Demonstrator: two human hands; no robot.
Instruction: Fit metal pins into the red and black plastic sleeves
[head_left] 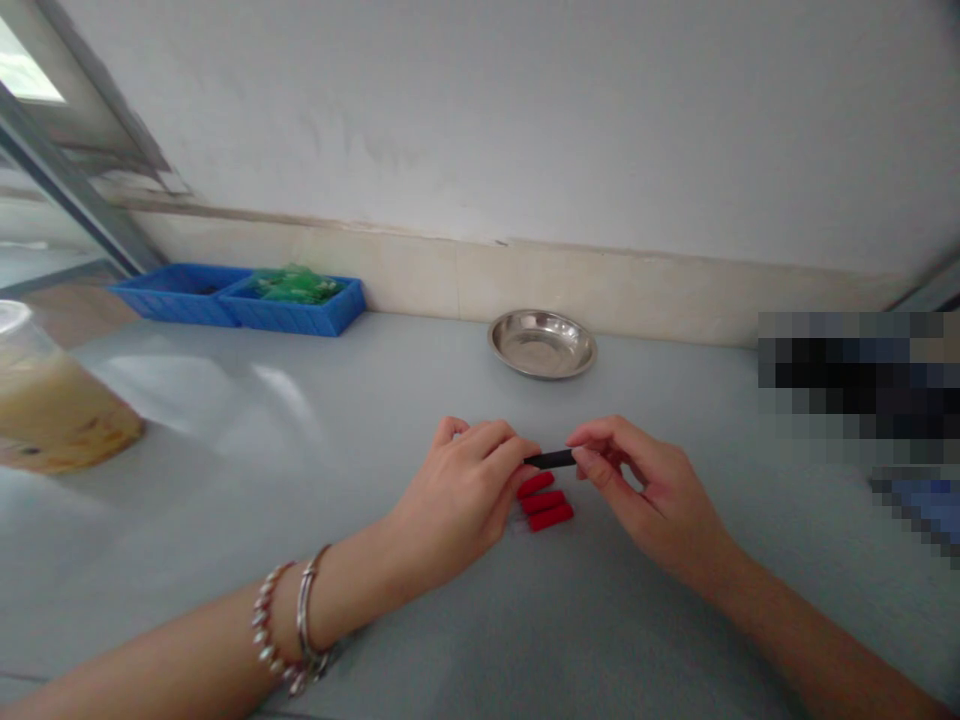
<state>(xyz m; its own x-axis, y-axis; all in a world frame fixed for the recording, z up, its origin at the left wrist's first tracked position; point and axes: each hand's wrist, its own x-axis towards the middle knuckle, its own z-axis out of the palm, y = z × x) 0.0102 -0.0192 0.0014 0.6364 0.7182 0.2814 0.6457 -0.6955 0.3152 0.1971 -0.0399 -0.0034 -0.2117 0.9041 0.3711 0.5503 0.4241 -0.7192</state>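
Observation:
A short black rod [553, 459] spans the gap between my two hands. My left hand [472, 480] pinches its left end, and its fingers are closed. At the right end, the thumb and fingertips of my right hand [652, 490] close on the rod. Just below the rod, three red pieces [546, 503] lie side by side on the grey table [420, 640], close to my left fingertips. The upper red piece is partly hidden by my left hand.
Behind my hands sits a round metal dish [542, 345]. Two joined blue trays [296, 318] stand at the back left, the right one holding green material. A clear container of yellowish liquid [67, 410] is at the far left. Dark blurred objects [862, 385] are at right.

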